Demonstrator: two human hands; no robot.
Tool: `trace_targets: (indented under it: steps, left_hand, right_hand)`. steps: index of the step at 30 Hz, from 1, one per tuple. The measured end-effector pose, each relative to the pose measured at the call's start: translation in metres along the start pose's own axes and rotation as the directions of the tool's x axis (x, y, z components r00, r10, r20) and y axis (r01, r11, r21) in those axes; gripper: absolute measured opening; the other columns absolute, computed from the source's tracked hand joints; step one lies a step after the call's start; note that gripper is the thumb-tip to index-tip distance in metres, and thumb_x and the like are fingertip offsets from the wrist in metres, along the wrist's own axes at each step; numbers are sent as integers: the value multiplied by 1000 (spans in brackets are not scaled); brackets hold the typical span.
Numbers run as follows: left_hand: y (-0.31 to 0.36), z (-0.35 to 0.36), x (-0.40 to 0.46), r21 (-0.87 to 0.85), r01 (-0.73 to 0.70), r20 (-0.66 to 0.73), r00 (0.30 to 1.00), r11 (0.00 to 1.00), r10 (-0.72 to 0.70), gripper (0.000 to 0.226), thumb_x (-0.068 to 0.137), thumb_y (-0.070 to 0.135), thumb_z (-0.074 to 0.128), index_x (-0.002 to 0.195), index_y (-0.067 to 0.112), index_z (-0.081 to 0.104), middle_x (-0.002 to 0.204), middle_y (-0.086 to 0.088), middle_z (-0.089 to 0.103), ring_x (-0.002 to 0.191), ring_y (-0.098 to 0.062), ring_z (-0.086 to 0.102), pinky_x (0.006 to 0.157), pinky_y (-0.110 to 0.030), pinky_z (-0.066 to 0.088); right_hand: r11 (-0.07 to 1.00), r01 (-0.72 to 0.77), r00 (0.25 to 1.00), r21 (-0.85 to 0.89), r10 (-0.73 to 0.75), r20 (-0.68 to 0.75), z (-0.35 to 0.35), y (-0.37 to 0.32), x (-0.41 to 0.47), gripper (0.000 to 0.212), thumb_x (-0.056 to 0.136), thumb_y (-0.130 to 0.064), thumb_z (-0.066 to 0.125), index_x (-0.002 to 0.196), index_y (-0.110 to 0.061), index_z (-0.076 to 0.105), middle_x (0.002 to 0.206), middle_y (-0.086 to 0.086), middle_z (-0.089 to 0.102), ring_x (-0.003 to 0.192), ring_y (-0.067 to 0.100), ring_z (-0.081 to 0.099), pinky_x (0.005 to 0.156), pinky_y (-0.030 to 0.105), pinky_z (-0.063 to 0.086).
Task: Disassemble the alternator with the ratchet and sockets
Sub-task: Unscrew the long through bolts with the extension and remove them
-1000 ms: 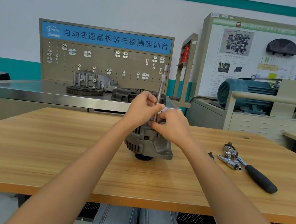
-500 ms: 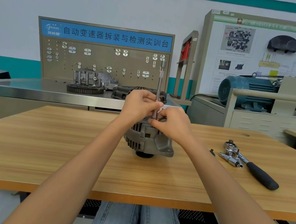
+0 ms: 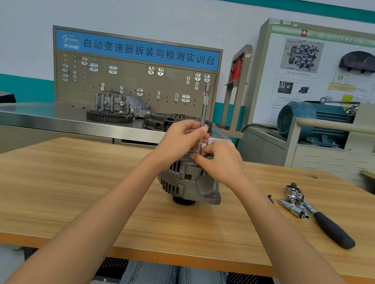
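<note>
Steel bench w/ tan pegboard panel [image 3: 132, 74] at back L; dark toothed gear ring [image 3: 109, 116] and grey cast housing [image 3: 121, 104] sit on it. Grey ribbed metal alternator [image 3: 189, 184] stands at centre of the light wooden tabletop [image 3: 52, 182], pulley end down. Left hand [image 3: 182, 136] is curled round the slim chrome extension bar [image 3: 204, 110], which stands upright on the alternator's top. Right hand [image 3: 222, 163] just beside it, fingertips pinching at the bar's base on the alternator top; exact contact hidden. Further R on table: chrome sockets [image 3: 294, 206] touching the black-handled chrome ratchet [image 3: 326, 221], well apart from the alternator. Blue electric motor [image 3: 314, 122] at back R.
</note>
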State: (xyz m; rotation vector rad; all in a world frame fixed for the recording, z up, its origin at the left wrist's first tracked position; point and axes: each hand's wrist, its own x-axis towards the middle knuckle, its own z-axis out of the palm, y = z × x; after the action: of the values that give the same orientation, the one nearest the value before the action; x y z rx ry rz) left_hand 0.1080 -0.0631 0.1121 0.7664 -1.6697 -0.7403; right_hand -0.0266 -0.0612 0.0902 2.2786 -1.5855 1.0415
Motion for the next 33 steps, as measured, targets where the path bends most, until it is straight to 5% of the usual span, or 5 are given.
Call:
trace_targets:
  steps: [6, 11, 26, 33]
  left_hand:
    - [-3, -4, -1, -65, -8, 17, 1000, 998, 9, 16, 93, 9, 59, 99, 22, 66, 92, 4, 74, 93, -10, 70, 82, -27, 57]
    - [-1, 0, 0, -1, -10, -72, 997, 1000, 10, 9, 87, 12, 68, 94, 18, 67, 79, 2, 72, 79, -7, 69, 67, -20, 53]
    - [5, 9, 4, 186, 5, -206, 978, 982, 34, 22, 80, 18, 77, 77, 19, 56, 71, -1, 62, 76, -20, 64, 78, -42, 57]
    - [5, 12, 3, 279, -29, -224, 970, 960, 94, 17, 83, 23, 74, 80, 20, 58, 71, 5, 62, 67, -7, 58, 66, -23, 52]
  right_hand:
    - [1000, 6, 1000, 16, -6, -6, 1, 1, -1, 30, 87, -39, 61, 64, -20, 65, 52, -10, 52, 51, 3, 48, 52, 19, 33]
    - [1000, -12, 1000, 23, 12, -9, 2, 0, 0, 30, 85, -40, 63, 59, -27, 58, 53, -10, 53, 54, 4, 49, 55, 22, 38]
    - [1000, -20, 1000, -17, 20, -15, 2, -1, -2, 29, 83, -44, 65, 62, -26, 58, 57, -12, 51, 56, 4, 46, 52, 20, 32]
    - [999, -24, 1000, -29, 24, 0, 2, 0, 0, 37, 85, -43, 64, 54, -30, 48, 54, -10, 49, 53, 4, 45, 53, 21, 33]
